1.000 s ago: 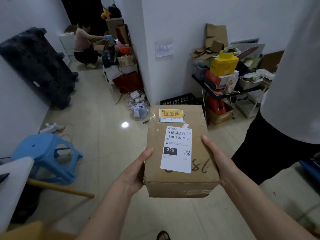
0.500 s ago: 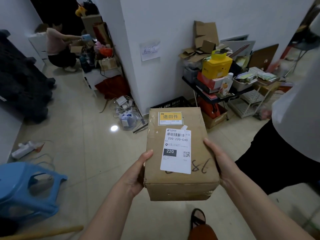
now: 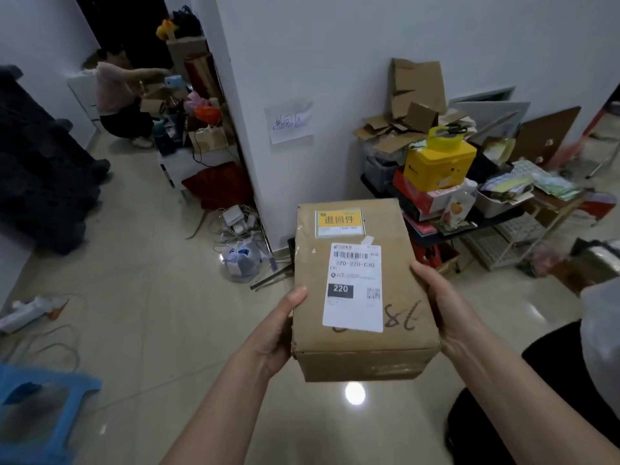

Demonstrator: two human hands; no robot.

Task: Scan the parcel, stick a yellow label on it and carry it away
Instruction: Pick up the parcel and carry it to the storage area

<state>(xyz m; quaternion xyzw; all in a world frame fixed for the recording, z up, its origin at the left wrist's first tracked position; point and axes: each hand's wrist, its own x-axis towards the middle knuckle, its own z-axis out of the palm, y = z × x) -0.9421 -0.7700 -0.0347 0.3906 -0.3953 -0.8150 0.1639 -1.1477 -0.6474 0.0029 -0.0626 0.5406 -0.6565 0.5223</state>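
I hold a brown cardboard parcel (image 3: 399, 263) level in front of me, above the tiled floor. A yellow label (image 3: 339, 220) with black characters is stuck near its far edge. A white shipping label (image 3: 354, 286) with a barcode and "220" sits below it. My left hand (image 3: 278, 330) grips the parcel's left side, thumb on the top edge. My right hand (image 3: 443, 303) grips its right side. Both forearms reach in from the bottom.
A white pillar (image 3: 302, 78) with a paper note (image 3: 290, 122) stands straight ahead. A cluttered rack with a yellow box (image 3: 439, 166) is at the right. A blue stool (image 3: 40, 414) is at bottom left. A person (image 3: 120, 99) crouches at the back left; another stands at my right.
My view has swung right and moved forward with the parcel; the blue stool slid toward the lower left corner and the pillar came nearer. My grip on the parcel is the same.
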